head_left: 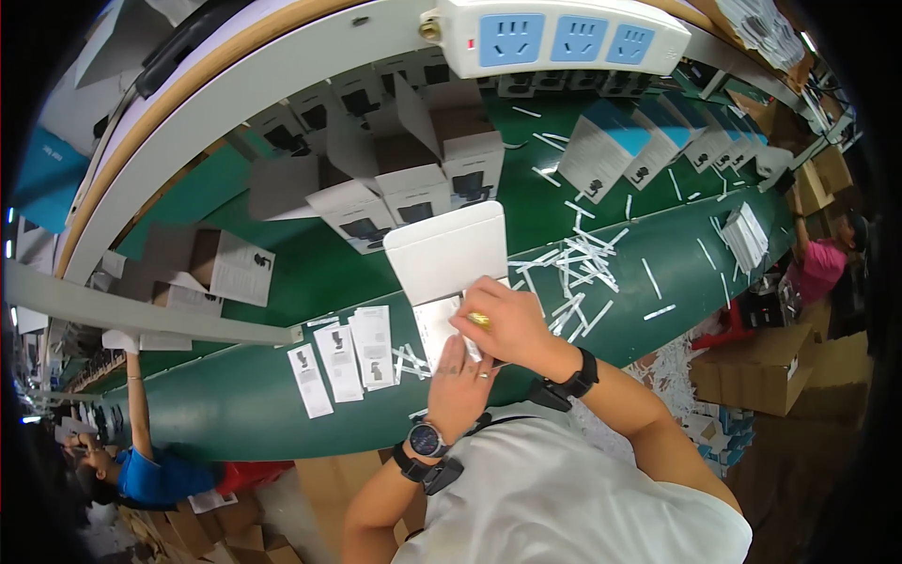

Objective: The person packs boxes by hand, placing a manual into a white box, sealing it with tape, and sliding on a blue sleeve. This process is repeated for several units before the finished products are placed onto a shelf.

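A white carton [435, 331] with its lid flap [447, 246] standing open is at the bench edge in front of me. My left hand [458, 387] lies on its near side with fingers stretched out flat, pressing against it. Above it, my right hand [507, 321] is closed at the carton's front panel. Something small and yellow [480, 320] shows between its fingers; its kind is hard to make out. To the left lie printed white leaflets [340, 361] in small stacks.
White paper strips [584, 266] are scattered over the green bench [225, 399]. Open printed boxes [413, 179] stand behind, more boxes [601, 150] at far right. A power strip [564, 39] hangs on the frame above. Other people work at left [164, 477] and right [816, 268].
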### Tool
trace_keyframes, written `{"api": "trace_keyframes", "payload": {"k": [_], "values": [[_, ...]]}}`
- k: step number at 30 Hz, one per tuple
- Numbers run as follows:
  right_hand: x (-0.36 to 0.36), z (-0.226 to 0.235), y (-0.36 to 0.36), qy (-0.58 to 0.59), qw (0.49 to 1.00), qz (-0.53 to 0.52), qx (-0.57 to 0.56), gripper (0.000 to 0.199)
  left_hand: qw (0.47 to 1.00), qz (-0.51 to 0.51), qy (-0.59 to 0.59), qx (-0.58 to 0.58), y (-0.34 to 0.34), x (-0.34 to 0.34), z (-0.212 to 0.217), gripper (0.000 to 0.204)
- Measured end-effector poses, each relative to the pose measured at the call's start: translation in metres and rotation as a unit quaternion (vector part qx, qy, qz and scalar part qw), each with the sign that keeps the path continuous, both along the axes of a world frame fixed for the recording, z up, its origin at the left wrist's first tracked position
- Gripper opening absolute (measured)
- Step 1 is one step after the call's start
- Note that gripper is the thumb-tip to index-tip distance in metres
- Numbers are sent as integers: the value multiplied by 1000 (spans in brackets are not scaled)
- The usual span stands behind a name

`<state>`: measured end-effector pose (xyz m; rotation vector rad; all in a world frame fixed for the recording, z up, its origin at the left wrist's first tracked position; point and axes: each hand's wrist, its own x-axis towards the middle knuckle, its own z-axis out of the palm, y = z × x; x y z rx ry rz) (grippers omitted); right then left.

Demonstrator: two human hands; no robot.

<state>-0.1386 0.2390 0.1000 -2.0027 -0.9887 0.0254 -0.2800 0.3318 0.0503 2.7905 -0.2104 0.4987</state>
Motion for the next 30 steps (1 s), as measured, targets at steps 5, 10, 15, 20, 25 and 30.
{"api": "trace_keyframes", "payload": {"k": [5, 10, 15, 20, 25, 30], "values": [[-8, -11, 43, -69, 990, 44, -114, 25, 997, 5, 78, 0, 1, -9, 3, 34], [-10, -20, 47, -1, 994, 75, -84, 28, 999, 18, 38, -22, -2, -6, 10, 19], [13, 14, 23, 237, 943, 150, 179, 12, 999, 19, 41, -15, 5, -2, 18, 33], [126, 29, -14, 597, 756, -8, 270, 86, 999, -21, 28, 26, 17, -3, 17, 49], [92, 18, -14, 135, 938, 315, 60, 42, 993, -17, 42, -108, 33, -4, 41, 56], [8, 47, -12, -45, 966, 243, -75, 17, 884, 38, 54, -464, 25, -23, 17, 43]]}}
